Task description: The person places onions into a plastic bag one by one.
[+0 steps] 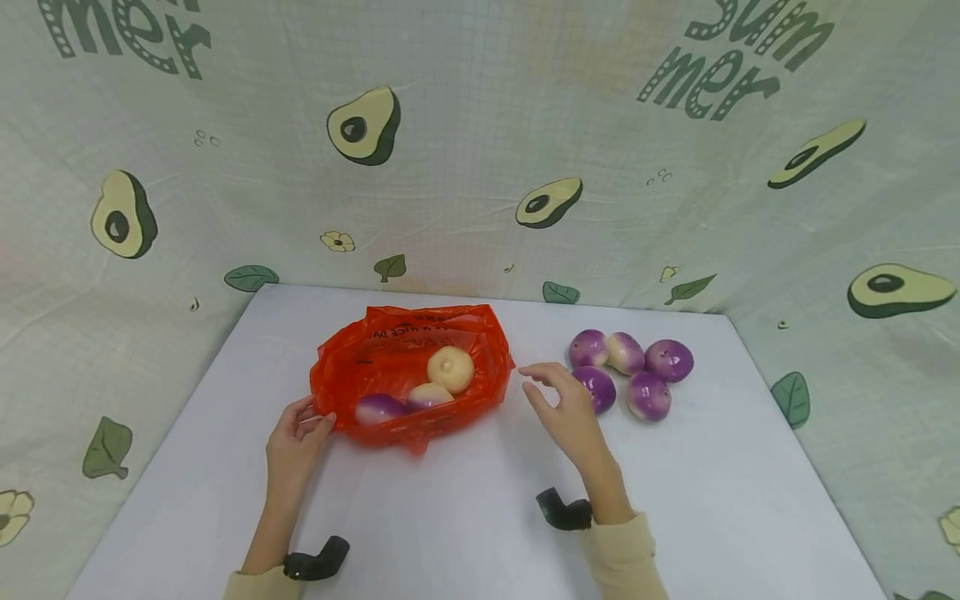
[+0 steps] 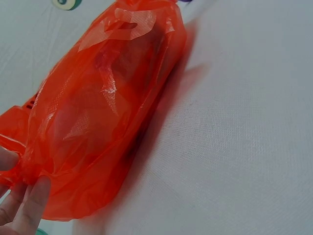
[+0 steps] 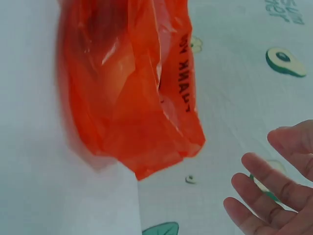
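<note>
A red plastic bag (image 1: 341,371) — printed "THANK YOU" and, partly legible, "NICE DA" — lies open on the white surface (image 1: 450,517), three vegetables (image 1: 451,370) inside. The left hand (image 1: 292,446) pinches its left edge; the right hand (image 1: 567,417), fingers spread, hovers just beside its right end, near five purple-white vegetables (image 1: 649,396). The cloth (image 1: 465,125) behind reads "Summer".

Red shopping bag (image 2: 90,127) of thin, glossy, crinkled plastic; purple-and-white turnips (image 1: 670,361) smooth, shiny; avocado-print backdrop (image 1: 450,242) matt, lightly creased.
</note>
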Action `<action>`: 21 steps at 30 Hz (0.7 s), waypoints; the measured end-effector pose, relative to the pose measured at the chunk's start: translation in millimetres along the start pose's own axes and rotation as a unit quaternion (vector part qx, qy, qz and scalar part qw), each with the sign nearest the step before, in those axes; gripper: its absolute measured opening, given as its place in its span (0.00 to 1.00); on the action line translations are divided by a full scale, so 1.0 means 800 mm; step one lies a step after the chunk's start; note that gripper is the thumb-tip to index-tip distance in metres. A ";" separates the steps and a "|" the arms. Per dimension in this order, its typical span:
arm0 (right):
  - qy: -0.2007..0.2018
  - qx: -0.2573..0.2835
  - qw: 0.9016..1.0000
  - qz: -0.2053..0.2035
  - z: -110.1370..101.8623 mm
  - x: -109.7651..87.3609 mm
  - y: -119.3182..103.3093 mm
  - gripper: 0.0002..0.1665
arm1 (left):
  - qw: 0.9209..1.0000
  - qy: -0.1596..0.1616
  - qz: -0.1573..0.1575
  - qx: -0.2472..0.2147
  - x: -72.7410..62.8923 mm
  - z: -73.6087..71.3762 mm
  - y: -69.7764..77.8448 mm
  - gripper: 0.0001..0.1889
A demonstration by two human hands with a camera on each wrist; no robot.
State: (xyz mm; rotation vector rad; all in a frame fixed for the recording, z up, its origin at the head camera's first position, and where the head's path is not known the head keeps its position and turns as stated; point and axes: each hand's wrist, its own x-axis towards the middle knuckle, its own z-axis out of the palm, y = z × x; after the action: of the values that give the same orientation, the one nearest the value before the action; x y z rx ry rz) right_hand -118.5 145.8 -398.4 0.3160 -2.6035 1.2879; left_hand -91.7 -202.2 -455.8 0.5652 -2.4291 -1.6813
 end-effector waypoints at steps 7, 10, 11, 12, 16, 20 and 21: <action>0.060 0.011 0.998 -0.011 -0.014 -0.006 0.022 0.11 | 1.000 -0.003 0.000 -0.001 0.000 0.000 -0.001 0.25; 0.073 0.014 0.997 -0.003 -0.020 -0.009 0.032 0.11 | 1.000 -0.004 0.001 -0.006 0.000 0.000 -0.001 0.25; 0.075 0.013 0.997 0.002 -0.022 -0.010 0.036 0.11 | 1.000 -0.004 0.002 -0.007 0.000 0.000 -0.001 0.25; 0.074 0.013 0.997 0.009 -0.024 -0.011 0.039 0.12 | 1.000 -0.004 0.002 -0.009 0.000 0.000 -0.001 0.25; 0.062 0.013 0.997 0.044 -0.033 -0.015 0.052 0.14 | 1.000 -0.006 0.002 -0.014 0.000 0.000 -0.001 0.25; 0.058 0.006 0.995 0.081 -0.041 -0.019 0.062 0.16 | 1.000 -0.007 -0.003 -0.016 0.000 0.000 0.000 0.24; 0.060 0.002 0.994 0.086 -0.042 -0.020 0.064 0.17 | 1.000 -0.007 -0.004 -0.016 0.000 0.000 0.000 0.24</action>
State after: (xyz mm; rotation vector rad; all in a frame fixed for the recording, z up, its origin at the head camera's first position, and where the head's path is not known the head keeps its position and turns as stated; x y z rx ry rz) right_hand -114.3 205.0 -421.8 0.0136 -2.5716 1.3217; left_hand -91.7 -202.0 -455.9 0.5614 -2.4082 -1.7289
